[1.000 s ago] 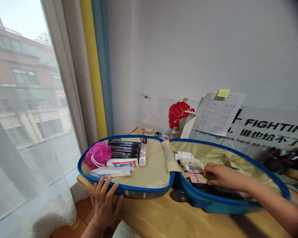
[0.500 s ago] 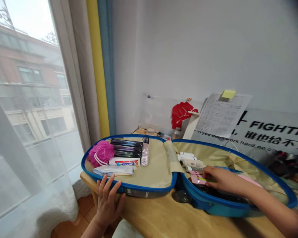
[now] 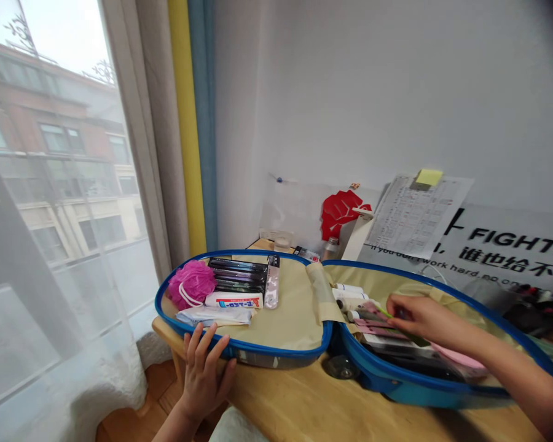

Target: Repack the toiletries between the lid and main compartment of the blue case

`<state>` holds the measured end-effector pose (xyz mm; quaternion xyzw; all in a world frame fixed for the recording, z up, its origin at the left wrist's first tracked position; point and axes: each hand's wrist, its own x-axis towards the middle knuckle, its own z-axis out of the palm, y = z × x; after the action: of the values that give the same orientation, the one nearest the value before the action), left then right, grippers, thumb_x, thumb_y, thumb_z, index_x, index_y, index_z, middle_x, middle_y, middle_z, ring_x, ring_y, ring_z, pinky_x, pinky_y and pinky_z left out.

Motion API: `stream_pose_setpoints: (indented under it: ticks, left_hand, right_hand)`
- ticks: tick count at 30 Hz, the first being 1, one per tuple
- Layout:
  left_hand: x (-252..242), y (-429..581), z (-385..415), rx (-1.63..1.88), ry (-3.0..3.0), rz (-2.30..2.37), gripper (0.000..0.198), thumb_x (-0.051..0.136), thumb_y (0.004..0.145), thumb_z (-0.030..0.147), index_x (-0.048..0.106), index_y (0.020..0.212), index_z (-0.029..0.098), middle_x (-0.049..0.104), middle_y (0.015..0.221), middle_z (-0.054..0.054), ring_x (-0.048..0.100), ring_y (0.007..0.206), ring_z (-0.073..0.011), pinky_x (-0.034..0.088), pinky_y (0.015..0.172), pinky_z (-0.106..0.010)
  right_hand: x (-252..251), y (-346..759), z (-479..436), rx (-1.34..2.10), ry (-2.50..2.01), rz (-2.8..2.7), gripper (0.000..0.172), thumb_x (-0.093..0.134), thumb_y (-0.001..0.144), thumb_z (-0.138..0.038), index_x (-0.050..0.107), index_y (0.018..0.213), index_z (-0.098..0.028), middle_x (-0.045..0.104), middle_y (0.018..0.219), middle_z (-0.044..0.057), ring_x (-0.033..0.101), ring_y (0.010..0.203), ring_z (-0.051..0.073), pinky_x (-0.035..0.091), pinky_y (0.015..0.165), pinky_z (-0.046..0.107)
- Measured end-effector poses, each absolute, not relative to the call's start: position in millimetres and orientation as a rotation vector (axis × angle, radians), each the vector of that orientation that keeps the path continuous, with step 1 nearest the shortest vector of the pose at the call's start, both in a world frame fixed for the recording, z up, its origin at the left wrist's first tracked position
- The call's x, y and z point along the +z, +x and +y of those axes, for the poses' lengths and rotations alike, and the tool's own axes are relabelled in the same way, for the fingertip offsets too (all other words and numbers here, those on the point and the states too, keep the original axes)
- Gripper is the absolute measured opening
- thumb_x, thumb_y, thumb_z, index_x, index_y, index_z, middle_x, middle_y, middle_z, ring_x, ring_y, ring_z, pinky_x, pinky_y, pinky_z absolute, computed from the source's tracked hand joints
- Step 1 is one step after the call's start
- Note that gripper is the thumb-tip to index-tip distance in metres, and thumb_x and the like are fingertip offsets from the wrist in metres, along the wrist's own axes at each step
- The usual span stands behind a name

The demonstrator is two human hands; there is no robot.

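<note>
Beneath the person's left hand, a pale wooden table carries an open hard-shell suitcase with a blue rim and beige lining, its two halves spread side by side. The left hand is open, fingers spread, with the fingertips against the near blue rim of the left half. Just beyond those fingertips in that half lie a pink shower puff, a white toothpaste tube, a row of dark toothbrush packs, a clear slim pack and a flat pale packet. The right hand reaches over the other half, its fingers closed around a slim green item, though the exact object is partly hidden. Just left of that hand sit pink packets and small white bottles, with dark items below it. Farther ahead of the hands, a red fist cutout and a printed sheet hang on the wall, and a window with a sheer curtain stands left of the left hand.
</note>
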<state>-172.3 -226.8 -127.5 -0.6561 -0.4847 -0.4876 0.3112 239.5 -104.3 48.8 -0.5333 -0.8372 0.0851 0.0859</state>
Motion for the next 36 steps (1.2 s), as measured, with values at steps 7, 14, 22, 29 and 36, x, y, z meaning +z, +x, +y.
stream_pose_setpoints:
  ticks: [7,14,22,29,36]
  left_hand:
    - [-129.7,-173.0,-226.4,-1.285,-1.728,-1.285,0.057,0.056,0.082,0.016,0.038,0.137,0.021,0.030,0.151,-0.012,0.017,0.143,-0.0306,0.014,0.116,-0.054]
    - [-128.7,-172.0,-227.6,-1.287,-1.727,-1.293,0.057,0.055,0.082,0.014,0.039,0.136,0.021,0.031,0.150,-0.013,0.018,0.143,-0.0311,0.014,0.116,-0.056]
    - [-126.5,-171.7,-228.2,-1.284,-1.731,-1.283,0.054,0.055,0.082,0.014,0.040,0.134,0.020,0.030,0.150,-0.013,0.017,0.144,-0.0292,0.011,0.117,-0.052]
    - [-127.9,-171.5,-227.7,-1.289,-1.722,-1.299,0.060,0.054,0.083,0.015,0.035,0.139,0.023,0.029,0.152,-0.012,0.018,0.143,-0.0297,0.012,0.116,-0.055]
    - [-129.9,-173.8,-227.5,-1.249,-1.725,-1.296,0.062,0.055,0.082,0.014,0.034,0.139,0.023,0.029,0.151,-0.013,0.017,0.143,-0.0305,0.013,0.116,-0.056]
  right_hand:
    - [98.3,163.5,-76.8,0.737,-1.234,-1.768,0.054,0.073,0.053,-0.062,0.058,0.084,-0.021,0.064,0.078,0.001,0.058,0.067,0.012,0.048,0.063,0.025]
    - [70.3,40.7,-36.6,1.019,-1.461,-1.858,0.020,0.066,0.080,-0.033,0.056,0.076,-0.016,0.065,0.075,0.001,0.057,0.056,0.005,0.044,0.051,0.016]
    - [22.9,-9.3,-15.5,1.000,-1.740,-2.141,0.030,0.054,0.090,-0.037,0.058,0.109,-0.015,0.062,0.101,0.005,0.061,0.083,0.013,0.054,0.072,0.031]
    - [17.9,-12.0,-14.1,0.713,-1.864,-2.366,0.032,0.054,0.090,-0.039,0.058,0.112,-0.016,0.061,0.112,0.006,0.060,0.095,0.017,0.052,0.082,0.038]
    - [21.4,-13.0,-20.4,0.512,-1.856,-2.421,0.030,0.054,0.089,-0.040,0.060,0.108,-0.017,0.061,0.111,0.006,0.059,0.098,0.017,0.050,0.086,0.039]
